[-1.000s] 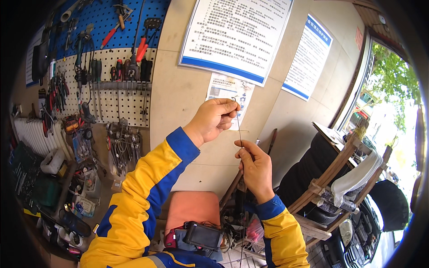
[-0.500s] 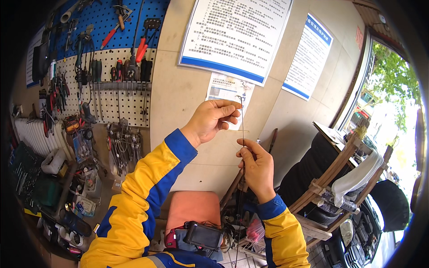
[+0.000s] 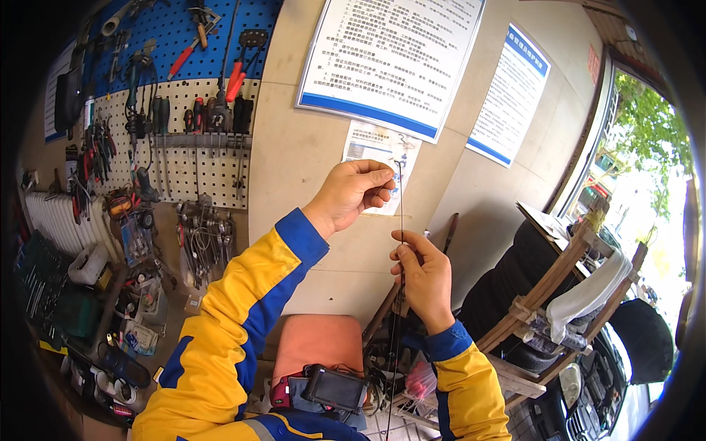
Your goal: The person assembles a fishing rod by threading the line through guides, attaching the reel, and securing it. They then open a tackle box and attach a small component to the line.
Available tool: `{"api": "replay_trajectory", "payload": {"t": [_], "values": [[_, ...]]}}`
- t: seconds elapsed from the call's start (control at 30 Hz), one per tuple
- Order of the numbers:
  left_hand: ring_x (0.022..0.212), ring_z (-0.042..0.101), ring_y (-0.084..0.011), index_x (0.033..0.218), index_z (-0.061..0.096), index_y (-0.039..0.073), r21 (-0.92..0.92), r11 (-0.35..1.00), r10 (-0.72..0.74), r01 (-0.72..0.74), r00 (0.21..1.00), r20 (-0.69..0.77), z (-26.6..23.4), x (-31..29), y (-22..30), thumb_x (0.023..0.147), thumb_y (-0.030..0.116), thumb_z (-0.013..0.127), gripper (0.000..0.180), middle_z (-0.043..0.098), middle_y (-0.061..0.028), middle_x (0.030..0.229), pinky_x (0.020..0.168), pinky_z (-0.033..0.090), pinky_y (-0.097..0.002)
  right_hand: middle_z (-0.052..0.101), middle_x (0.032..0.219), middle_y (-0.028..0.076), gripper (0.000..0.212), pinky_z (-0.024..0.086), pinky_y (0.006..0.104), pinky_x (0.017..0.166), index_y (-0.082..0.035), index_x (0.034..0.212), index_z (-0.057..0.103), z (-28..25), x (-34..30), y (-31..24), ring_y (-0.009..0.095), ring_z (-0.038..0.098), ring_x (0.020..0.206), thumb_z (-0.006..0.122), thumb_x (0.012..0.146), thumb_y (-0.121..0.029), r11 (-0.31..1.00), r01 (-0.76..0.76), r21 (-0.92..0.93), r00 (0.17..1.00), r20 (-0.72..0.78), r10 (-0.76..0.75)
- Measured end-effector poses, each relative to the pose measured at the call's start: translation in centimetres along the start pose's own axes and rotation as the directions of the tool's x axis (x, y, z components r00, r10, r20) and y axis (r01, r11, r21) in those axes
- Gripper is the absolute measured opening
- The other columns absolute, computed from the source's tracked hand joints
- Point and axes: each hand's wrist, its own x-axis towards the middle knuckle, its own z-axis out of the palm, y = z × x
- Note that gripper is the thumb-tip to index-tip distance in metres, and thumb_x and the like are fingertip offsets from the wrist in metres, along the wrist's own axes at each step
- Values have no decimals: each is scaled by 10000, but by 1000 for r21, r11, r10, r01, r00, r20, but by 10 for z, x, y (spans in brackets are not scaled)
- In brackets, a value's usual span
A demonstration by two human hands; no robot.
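Observation:
A thin black wire (image 3: 401,209) runs almost straight up and down in front of the wall, its top end bent into a small hook. My right hand (image 3: 423,275) pinches it between thumb and fingers below the top. Higher up and to the left, my left hand (image 3: 349,195) is closed in a pinch, its fingertips right beside the wire's upper end. Whether those fingertips hold a strand is too fine to make out. Below my right hand the wire hangs down toward the floor, getting lost among dark things behind it.
Tools hang on a pegboard (image 3: 198,165) at left, above cluttered shelves. An orange-backed chair (image 3: 320,334) stands below my hands, with a dark tablet-like device (image 3: 334,388) on it. A wooden rack (image 3: 544,287) with black tires is at right, near a car with its hood raised (image 3: 640,334).
The view has shifted very slightly. My left fingertips appear a touch farther from the wire's upper end; my right hand keeps its pinch in nearly the same place.

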Motion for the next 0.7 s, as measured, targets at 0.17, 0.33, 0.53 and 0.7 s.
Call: {"api": "replay_trajectory", "payload": {"t": [0.17, 0.33, 0.53, 0.7], "values": [[788, 683, -120, 1095, 710, 9, -55, 996, 63, -67, 995, -75, 6, 3, -5, 996, 117, 701, 146, 726, -67, 966, 701, 576, -252, 700, 877, 18, 260, 531, 233, 613, -56, 1259, 717, 1, 1, 0, 60, 624, 687, 603, 1030, -102, 1000, 8, 6, 1000, 4, -8], [869, 700, -150, 1158, 702, -3, -42, 995, 89, -94, 990, -111, 12, 2, -8, 1003, 118, 690, 197, 733, -82, 1012, 791, 583, -273, 700, 881, 19, 256, 528, 232, 609, -49, 1257, 714, -2, 1, 1, 58, 617, 687, 604, 1032, -102, 1000, 15, 16, 1000, 0, -15], [871, 703, -153, 1121, 722, 2, 10, 999, 46, -46, 993, -106, 17, 0, -10, 997, 145, 704, 190, 737, -77, 990, 796, 581, -285, 697, 878, 15, 255, 528, 230, 607, -55, 1257, 716, -3, 2, 3, 56, 612, 684, 608, 1030, -98, 999, 15, 29, 1000, -1, -15], [818, 711, -155, 1050, 735, 7, 41, 999, 24, -21, 995, -96, 20, 3, -10, 988, 178, 718, 183, 733, -69, 924, 715, 574, -274, 695, 872, 14, 255, 520, 229, 596, -51, 1254, 717, -4, 3, 3, 54, 609, 678, 609, 1027, -96, 999, 22, 23, 1000, -2, -22]]}}
